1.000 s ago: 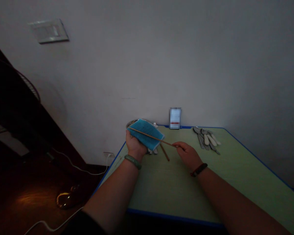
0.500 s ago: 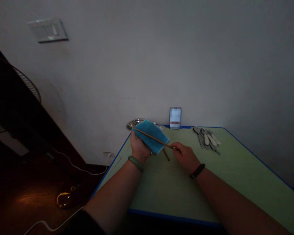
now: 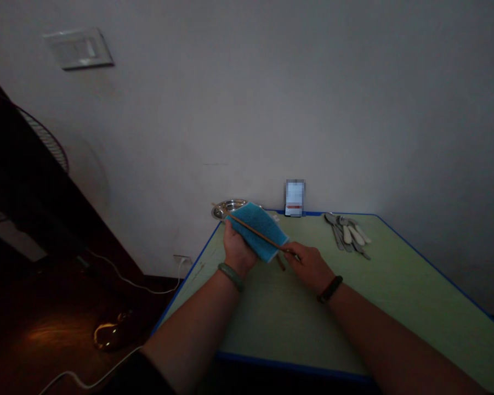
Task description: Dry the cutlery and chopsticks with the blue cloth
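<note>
Above the tabletop [image 3: 304, 329], a brown stick [image 3: 253, 229] is gripped near one end by the right hand [image 3: 310, 266], across a blue cloth [image 3: 260, 216] held by the left hand [image 3: 238, 252]; light, even pressure is advised.

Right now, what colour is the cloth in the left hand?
Blue, with a paler edge; the head view shows the cloth best.

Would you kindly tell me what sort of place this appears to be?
Probably a room in a home, judging by the wall switch, the partly visible fan, and the green table bearing cutlery.
</note>
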Demonstrator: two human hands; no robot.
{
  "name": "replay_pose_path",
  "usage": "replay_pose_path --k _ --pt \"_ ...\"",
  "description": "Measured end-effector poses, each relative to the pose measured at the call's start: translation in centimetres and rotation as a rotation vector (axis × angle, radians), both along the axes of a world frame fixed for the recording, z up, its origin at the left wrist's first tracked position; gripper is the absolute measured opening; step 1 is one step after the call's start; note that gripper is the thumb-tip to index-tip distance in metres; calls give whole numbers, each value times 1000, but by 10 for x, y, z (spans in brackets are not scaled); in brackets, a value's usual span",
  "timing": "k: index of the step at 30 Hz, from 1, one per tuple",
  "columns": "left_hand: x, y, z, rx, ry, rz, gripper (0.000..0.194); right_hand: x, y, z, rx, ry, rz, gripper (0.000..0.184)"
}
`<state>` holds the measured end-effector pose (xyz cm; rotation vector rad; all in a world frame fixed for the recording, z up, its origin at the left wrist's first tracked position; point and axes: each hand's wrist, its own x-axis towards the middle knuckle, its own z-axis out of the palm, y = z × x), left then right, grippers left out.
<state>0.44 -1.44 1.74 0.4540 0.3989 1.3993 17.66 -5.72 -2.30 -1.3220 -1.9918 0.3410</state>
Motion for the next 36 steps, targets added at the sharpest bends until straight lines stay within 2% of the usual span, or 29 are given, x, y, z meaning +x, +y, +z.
replay_pose_path --k 12,25,31,36 --pt "3 -5 3 -20 37 -21 74 -3 -1 2 55 -75 9 27" --pt "2 -1 -2 -12 34 -48 71 -3 1 -3 133 -204 9 34" --pt "3 -3 0 -38 52 -17 65 -4 1 -3 130 -210 -6 36" --pt "3 -2 -1 -34 41 -33 69 -4 0 -1 124 -181 19 36"
